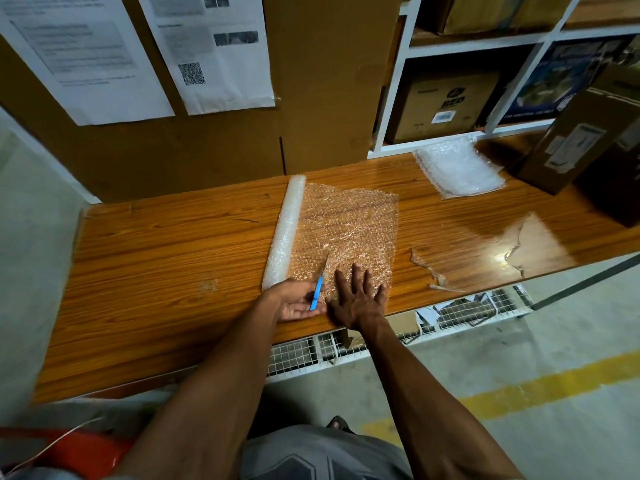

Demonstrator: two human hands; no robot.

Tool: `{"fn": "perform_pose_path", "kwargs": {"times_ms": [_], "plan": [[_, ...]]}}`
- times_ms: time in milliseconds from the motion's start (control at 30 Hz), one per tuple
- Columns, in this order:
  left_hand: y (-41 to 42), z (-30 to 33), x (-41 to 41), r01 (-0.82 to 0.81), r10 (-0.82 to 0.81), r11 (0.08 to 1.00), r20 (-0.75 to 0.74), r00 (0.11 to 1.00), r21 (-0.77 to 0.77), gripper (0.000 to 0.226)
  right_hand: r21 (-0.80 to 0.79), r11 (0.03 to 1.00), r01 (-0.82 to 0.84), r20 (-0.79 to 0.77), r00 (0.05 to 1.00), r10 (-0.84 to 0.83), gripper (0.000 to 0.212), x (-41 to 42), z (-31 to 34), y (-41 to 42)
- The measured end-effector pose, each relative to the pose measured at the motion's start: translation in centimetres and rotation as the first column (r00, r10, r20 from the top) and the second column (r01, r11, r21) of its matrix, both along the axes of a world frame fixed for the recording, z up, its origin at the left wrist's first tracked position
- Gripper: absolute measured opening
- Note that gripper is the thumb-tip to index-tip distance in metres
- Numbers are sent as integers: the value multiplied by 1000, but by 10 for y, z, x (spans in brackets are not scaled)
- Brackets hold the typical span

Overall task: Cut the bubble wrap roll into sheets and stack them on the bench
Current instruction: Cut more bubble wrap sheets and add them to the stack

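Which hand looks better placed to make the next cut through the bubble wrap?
The left hand: it holds the blue knife, blade already on the unrolled bubble wrap beside the roll. The right hand lies flat, pinning the wrap down.

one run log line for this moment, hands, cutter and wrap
left hand: holds blue cutter, blade on unrolled wrap | right hand: flat on wrap | bubble wrap roll: left | sheet stack: far right

The left hand (298,303) is holding a blue-handled cutter (318,289) just right of the bubble wrap roll (284,233), while the right hand (360,296) is pressing flat on the unrolled sheet (349,223); a stack of cut sheets (459,168) is lying well right of the roll.
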State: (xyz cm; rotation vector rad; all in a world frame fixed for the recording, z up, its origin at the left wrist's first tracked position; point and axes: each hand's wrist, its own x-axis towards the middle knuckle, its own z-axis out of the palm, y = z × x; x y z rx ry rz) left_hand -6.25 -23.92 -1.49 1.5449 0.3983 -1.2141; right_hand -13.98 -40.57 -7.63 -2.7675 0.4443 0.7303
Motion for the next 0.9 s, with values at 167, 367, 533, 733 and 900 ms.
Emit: {"fn": "perform_pose_path", "kwargs": {"times_ms": [167,367,533,733,900], "plan": [[-11,3,8,-13,13,1000,4,1000,19,19,6,1000,-20,-13,1000,20,88,3,5,-5],[-20,0,11,-48,48,999,10,999,0,13,2,1000,-31,-32,999,31,98,6,9,-14],[-24,0,13,-60,60,998,0,998,-4,15,-16,1000,-14,-37,999,14,104,7,6,-17],[-29,5,21,-42,42,999,-51,998,-12,13,-4,1000,-18,-51,999,17,105,8,7,-20],[-37,9,33,-21,21,1000,-29,999,-9,14,-13,999,-32,-44,999,32,110,10,8,-21]]}}
